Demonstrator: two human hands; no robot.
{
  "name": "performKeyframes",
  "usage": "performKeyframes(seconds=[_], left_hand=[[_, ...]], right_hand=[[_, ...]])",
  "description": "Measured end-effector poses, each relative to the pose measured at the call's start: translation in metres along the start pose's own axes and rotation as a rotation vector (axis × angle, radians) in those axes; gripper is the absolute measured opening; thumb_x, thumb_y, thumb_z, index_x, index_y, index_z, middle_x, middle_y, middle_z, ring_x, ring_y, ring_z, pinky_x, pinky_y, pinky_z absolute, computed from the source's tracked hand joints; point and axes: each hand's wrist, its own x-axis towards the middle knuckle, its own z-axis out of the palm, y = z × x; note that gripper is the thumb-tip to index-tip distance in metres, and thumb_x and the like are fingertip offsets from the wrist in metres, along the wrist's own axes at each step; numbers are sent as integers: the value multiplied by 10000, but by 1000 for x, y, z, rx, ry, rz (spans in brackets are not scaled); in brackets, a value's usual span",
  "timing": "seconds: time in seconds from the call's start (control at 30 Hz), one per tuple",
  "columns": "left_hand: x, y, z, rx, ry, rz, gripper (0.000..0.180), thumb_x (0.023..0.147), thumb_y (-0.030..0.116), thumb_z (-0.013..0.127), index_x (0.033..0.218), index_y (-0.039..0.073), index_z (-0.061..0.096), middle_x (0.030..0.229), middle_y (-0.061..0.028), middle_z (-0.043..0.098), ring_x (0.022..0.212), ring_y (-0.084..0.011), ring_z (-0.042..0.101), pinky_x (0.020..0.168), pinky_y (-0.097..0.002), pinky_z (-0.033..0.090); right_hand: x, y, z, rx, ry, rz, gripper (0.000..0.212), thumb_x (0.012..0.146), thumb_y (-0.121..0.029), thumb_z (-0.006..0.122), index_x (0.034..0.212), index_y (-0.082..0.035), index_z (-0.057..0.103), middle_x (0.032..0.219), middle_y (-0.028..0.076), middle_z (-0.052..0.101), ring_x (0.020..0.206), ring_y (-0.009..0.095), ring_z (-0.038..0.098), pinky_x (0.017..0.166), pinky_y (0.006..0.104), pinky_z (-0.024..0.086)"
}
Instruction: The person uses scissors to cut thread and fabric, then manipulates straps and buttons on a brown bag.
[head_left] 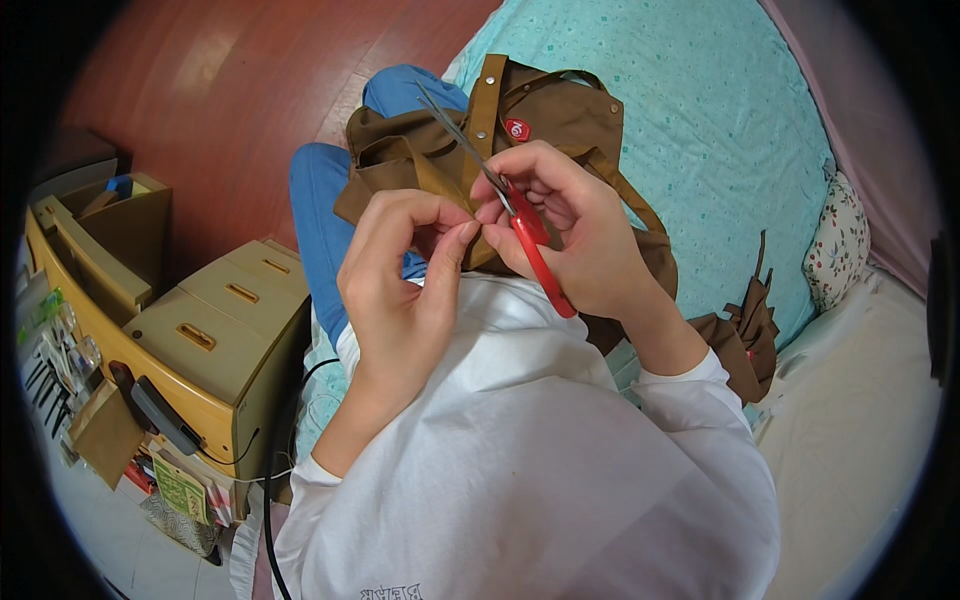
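A pair of scissors (pixel 545 265) with red handles rests in my right hand (pixel 590 235); its slim grey blades point up and to the left. The right thumb and fingers curl around the handle side, and their tips come close to my other hand. My left hand (pixel 395 275) pinches thumb and forefinger together at the same spot; what lies between them is too small to make out. Behind both hands, a brown cloth item (pixel 565 115) with straps, metal snaps and a small red patch is spread across my lap. The hands partly cover it.
I sit by a bed with a turquoise sheet (pixel 720 130). A second brown cloth bundle (pixel 745 345) lies to the right, near a patterned pillow (pixel 838 245). On the left stand beige drawers (pixel 225 310), one pulled out, and a black cable (pixel 268 500) runs beside me.
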Motion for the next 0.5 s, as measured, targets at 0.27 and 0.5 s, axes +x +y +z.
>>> performKeyframes(seconds=[0.27,0.5], left_hand=[[1,-7,-12,-425,50,-433,67,921,36,633,957,2,588,828,-4,579,708,-58,519,635,-203,435],[3,-24,-18,-385,-174,-481,247,1011,256,537,948,22,586,835,5,575,763,-55,496,708,-207,397]], right_hand=[[1,5,-1,77,-8,-5,304,824,30,670,1101,-25,559,1004,52,656,903,104,645,832,247,513],[1,3,0,117,-4,-5,305,825,43,661,1104,-21,555,1013,52,651,921,105,639,845,248,509]])
